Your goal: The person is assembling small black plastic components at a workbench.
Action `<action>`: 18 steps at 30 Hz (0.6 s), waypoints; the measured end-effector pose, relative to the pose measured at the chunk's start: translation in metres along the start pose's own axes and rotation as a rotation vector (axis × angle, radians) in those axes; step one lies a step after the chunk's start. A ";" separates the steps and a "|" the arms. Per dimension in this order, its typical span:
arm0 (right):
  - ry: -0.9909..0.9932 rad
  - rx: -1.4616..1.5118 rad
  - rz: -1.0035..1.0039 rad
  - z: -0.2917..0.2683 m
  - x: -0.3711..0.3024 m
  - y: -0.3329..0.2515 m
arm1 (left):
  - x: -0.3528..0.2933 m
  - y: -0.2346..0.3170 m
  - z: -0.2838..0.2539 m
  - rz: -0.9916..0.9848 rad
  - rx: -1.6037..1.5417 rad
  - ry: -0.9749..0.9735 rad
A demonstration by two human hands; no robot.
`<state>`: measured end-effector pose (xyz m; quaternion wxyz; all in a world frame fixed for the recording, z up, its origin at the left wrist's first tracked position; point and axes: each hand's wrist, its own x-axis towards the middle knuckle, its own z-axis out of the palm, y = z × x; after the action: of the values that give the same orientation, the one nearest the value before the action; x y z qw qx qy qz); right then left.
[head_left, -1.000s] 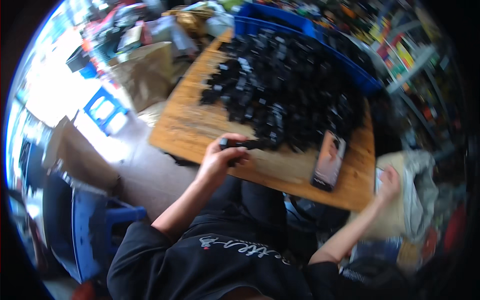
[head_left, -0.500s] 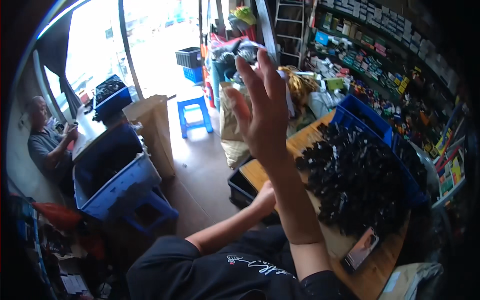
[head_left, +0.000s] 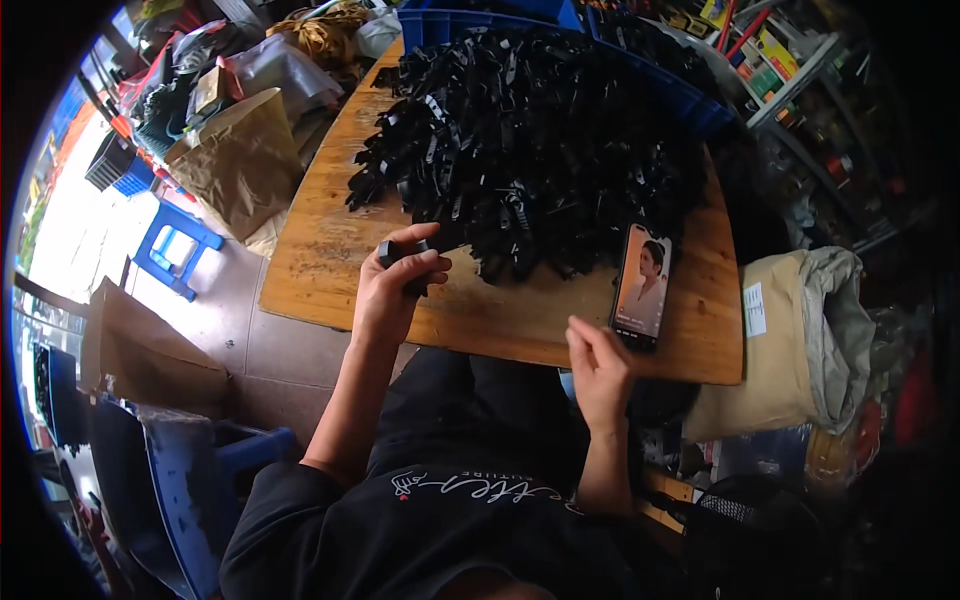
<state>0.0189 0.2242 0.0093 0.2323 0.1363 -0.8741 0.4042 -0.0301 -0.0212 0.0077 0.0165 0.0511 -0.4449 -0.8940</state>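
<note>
Over the near left part of the wooden table point(head_left: 320, 240), my left hand point(head_left: 388, 280) is closed around a small black plastic part point(head_left: 416, 286), pinched between thumb and fingers. A large heap of similar black plastic parts point(head_left: 540, 150) covers the middle and far side of the tabletop, just beyond that hand. My right hand point(head_left: 602, 375) is at the near edge, its fingers bent together; whatever is in them, if anything, is hidden. Close beside it, a phone point(head_left: 640, 285) with a lit screen showing a person lies on the table.
Blue plastic crates point(head_left: 480, 28) stand along the heap's far side. A stuffed tan sack point(head_left: 780, 340) sits right of the table. Left are an open brown paper bag point(head_left: 240, 150), a blue stool point(head_left: 175, 248) and a large blue bin point(head_left: 185, 490). Shelving point(head_left: 830, 150) rises at the right.
The view has swung down and right onto the table. My right hand, raised with fingers spread before, is now lowered beside the phone. My left hand now shows above the table with a black part.
</note>
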 end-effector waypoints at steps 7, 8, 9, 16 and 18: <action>-0.097 -0.415 -0.178 0.019 0.059 0.009 | -0.014 -0.014 0.007 -0.097 -0.076 -0.037; -0.153 -0.483 -0.180 0.026 0.064 0.010 | -0.016 -0.012 0.006 -0.101 -0.090 -0.038; -0.129 -0.440 -0.179 0.028 0.064 0.010 | -0.018 -0.009 0.009 -0.122 -0.074 -0.034; -0.239 0.541 0.413 0.006 0.033 -0.015 | -0.019 -0.013 0.015 -0.135 -0.055 -0.048; -0.383 0.833 0.619 0.008 0.034 -0.023 | -0.021 -0.011 0.023 -0.176 -0.015 -0.117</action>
<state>-0.0033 0.2018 0.0371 -0.1340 0.0244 -0.6663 0.7331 -0.0113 0.0050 0.0142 -0.0876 0.0375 -0.4322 -0.8967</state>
